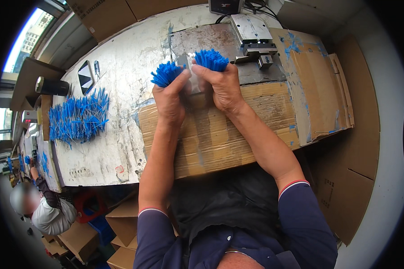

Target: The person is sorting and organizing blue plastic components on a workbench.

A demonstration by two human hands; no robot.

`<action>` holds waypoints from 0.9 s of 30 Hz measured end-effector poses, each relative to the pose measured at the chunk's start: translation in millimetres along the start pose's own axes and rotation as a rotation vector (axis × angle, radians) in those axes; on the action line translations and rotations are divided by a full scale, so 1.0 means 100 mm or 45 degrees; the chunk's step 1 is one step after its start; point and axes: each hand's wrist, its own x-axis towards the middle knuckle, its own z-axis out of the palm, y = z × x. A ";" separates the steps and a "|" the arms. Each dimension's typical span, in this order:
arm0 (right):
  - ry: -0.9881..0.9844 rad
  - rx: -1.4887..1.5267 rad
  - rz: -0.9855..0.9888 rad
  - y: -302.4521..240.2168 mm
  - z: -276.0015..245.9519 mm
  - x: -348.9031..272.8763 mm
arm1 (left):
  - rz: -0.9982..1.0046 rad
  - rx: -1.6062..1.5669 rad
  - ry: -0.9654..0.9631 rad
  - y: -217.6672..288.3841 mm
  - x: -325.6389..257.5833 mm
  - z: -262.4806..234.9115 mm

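My left hand (169, 101) is closed round a bunch of thin blue brushes (165, 74), their blue ends fanning out above the fist. A second bunch of the same blue brushes (211, 59) stands up from my right hand (225, 87), which is also closed. The two fists are close together but apart, over the far edge of a worn cardboard sheet (247, 130). Lower parts of both bunches are hidden by my fingers. To the left, a wide pile of blue brushes with thin wire-like stems (78, 117) lies on the white table (121, 148).
A metal fixture with blocks (252, 33) sits on a metal plate at the far right. Folded cardboard (321, 89) covers the table's right end. A phone (85, 77) and black cylinder (52, 86) are beyond the pile. At lower left, another person (54, 215) sits among boxes.
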 end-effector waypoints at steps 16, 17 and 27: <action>-0.189 0.033 0.218 -0.10 -0.08 0.06 | 0.250 0.170 -0.008 0.09 -0.22 0.25; -0.194 0.046 0.221 -0.10 -0.09 0.06 | 0.253 0.169 -0.004 0.09 -0.23 0.26; -0.258 0.004 0.210 -0.17 -0.05 0.04 | 0.560 0.481 0.032 0.00 -0.18 0.16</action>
